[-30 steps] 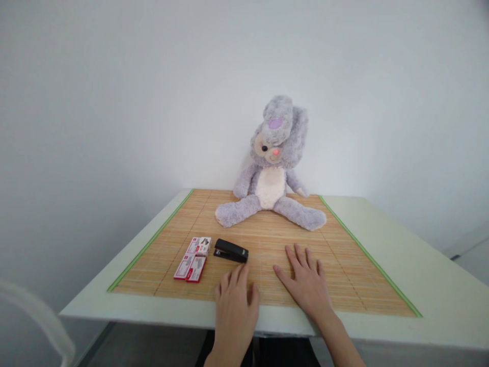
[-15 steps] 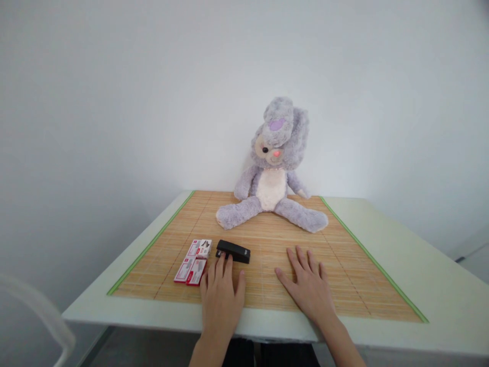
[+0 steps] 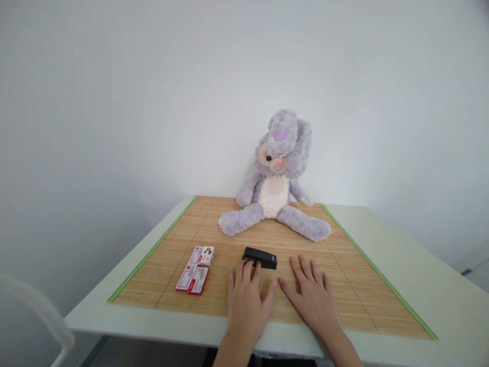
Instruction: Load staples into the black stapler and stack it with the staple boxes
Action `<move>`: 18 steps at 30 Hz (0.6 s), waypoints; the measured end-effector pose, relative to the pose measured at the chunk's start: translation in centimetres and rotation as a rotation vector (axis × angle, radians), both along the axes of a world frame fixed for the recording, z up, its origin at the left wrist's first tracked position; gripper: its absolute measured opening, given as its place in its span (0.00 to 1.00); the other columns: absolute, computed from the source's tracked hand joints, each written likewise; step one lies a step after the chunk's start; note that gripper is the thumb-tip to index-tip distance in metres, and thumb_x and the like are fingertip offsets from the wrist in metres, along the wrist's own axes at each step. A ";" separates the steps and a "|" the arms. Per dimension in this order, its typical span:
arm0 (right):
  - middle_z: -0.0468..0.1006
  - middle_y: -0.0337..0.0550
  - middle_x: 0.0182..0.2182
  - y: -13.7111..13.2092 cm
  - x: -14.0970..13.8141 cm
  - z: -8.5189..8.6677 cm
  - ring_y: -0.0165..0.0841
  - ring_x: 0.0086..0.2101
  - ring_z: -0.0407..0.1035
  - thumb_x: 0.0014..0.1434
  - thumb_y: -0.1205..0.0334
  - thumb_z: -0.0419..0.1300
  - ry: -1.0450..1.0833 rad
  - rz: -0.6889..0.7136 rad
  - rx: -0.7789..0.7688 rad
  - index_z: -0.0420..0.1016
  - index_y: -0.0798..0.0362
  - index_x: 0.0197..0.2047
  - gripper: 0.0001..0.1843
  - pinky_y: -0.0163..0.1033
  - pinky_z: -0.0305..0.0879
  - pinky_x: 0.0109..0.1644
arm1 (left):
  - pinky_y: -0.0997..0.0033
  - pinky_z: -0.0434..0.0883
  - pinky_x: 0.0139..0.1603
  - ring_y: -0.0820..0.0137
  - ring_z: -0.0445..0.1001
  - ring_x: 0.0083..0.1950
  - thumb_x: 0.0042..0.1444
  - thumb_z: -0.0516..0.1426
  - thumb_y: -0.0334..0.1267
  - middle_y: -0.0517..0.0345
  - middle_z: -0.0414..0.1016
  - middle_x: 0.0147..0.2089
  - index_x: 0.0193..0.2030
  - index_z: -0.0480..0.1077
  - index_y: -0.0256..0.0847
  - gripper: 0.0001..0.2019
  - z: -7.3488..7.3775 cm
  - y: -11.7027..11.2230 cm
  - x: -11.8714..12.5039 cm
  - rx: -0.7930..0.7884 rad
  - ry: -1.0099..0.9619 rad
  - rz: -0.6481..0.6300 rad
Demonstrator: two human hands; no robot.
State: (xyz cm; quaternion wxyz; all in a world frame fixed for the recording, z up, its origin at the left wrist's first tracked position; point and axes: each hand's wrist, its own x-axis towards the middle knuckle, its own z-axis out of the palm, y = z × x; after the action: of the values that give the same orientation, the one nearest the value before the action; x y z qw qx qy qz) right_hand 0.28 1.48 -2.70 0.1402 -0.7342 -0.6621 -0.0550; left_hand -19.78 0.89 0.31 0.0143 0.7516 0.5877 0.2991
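A black stapler lies on the bamboo mat in front of me. The fingertips of my left hand reach its near side at the left end and seem to touch it. That hand's fingers are stretched out, its thumb apart from the stapler. To the right, my right hand rests palm down on the mat, fingers spread, with nothing under it that I can see. Several small red-and-white boxes, one with a stapler picture, lie close together left of my left hand.
A grey-lilac plush rabbit sits at the back of the mat against the white wall, legs spread. Green edging borders the mat on the white table. A pale curved bar shows at the lower left.
My left hand has moved right, and the stapler has slid right along with it, away from the boxes. My right hand has stayed in about the same place on the mat.
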 end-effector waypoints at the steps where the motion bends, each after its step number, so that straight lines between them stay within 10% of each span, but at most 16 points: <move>1: 0.52 0.45 0.76 0.0 0.0 -0.1 0.58 0.73 0.42 0.65 0.29 0.47 0.001 0.003 0.003 0.53 0.43 0.77 0.45 0.70 0.40 0.73 | 0.44 0.56 0.75 0.53 0.60 0.72 0.70 0.50 0.55 0.50 0.67 0.69 0.68 0.69 0.47 0.26 0.0 0.1 0.1 -0.008 -0.004 -0.027; 18: 0.56 0.44 0.74 0.6 -0.1 0.9 0.60 0.73 0.42 0.64 0.31 0.52 0.192 0.000 -0.055 0.60 0.38 0.74 0.40 0.77 0.37 0.71 | 0.42 0.60 0.69 0.47 0.58 0.69 0.65 0.54 0.58 0.48 0.61 0.72 0.73 0.63 0.53 0.31 -0.5 -0.3 0.9 -0.028 0.007 0.020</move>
State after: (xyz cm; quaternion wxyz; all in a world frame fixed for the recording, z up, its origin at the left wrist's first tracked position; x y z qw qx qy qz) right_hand 0.14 2.12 -1.79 0.1828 -0.7397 -0.6467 0.0338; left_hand -18.90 0.56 -0.21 0.0197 0.7466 0.5993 0.2882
